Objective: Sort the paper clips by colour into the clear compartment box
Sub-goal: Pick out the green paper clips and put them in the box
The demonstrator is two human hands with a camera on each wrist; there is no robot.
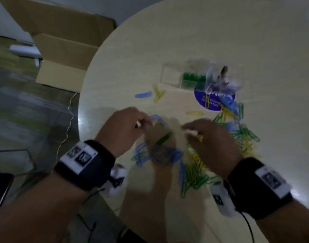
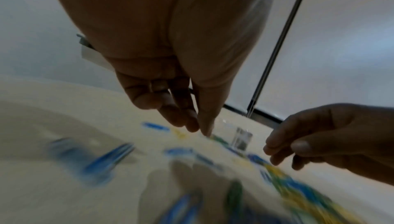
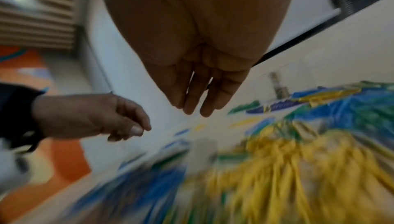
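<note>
Both hands hover above a round pale table strewn with blue, green and yellow paper clips. The left hand is low over a blue cluster, thumb and fingertips drawn together; the head view hints at blue clips at its fingertips, but motion blur leaves it unclear whether its grip holds anything. The right hand is over the yellow and green heap, fingers pointing down and close together; whether its grip holds a clip cannot be told either. The clear compartment box stands farther back on the table, with green clips showing in one compartment. Just beside it lie a crumpled clear bag and a round blue label. A single blue clip and some yellow ones lie apart from the heap. A cardboard box stands on the floor, left of the table.
</note>
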